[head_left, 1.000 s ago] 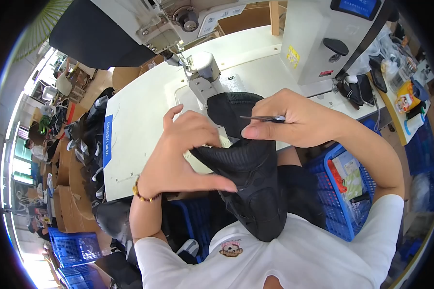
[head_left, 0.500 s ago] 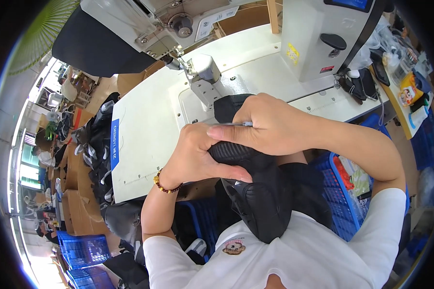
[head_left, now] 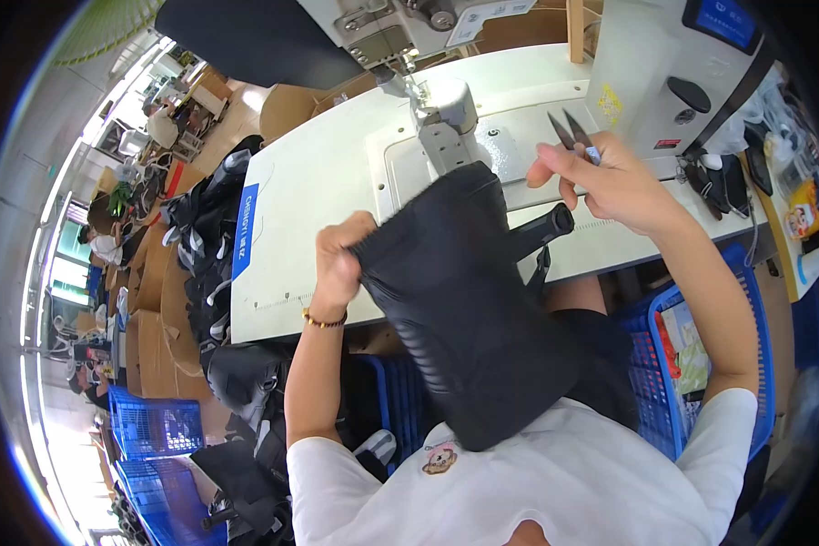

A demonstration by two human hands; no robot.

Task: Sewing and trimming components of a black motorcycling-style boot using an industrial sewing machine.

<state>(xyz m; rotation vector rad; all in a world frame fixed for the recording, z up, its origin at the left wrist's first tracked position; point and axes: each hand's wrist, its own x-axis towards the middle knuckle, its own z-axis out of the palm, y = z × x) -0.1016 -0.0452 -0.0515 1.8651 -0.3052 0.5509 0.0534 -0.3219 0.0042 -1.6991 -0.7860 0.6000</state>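
Note:
A black padded fabric piece [head_left: 482, 318], sewn and slightly glossy with ribbed panels, is held up before my chest. My left hand [head_left: 338, 259] is closed on its upper left edge. Its lower end rests against or close to my white shirt. Over the table, to the right of the piece, my right hand [head_left: 614, 182] is closed around small thread snips [head_left: 573, 135], their two blades apart and pointing up and left. Below that hand a black tubular end [head_left: 546, 227] sticks out to the right from behind the piece; how it joins is hidden.
Just beyond the piece stands the sewing machine's post [head_left: 446, 136] on a white table [head_left: 309, 200]. Blue baskets [head_left: 651, 346] stand at my right, and others [head_left: 155, 428] lower left. Black sewn pieces [head_left: 214, 237] hang along the table's left side. Cardboard boxes [head_left: 159, 355] stand farther left.
My hands have moved apart: the left went left with the edge of the black piece, spreading it upright. My right hand went right and up with the snips, whose blades now show.

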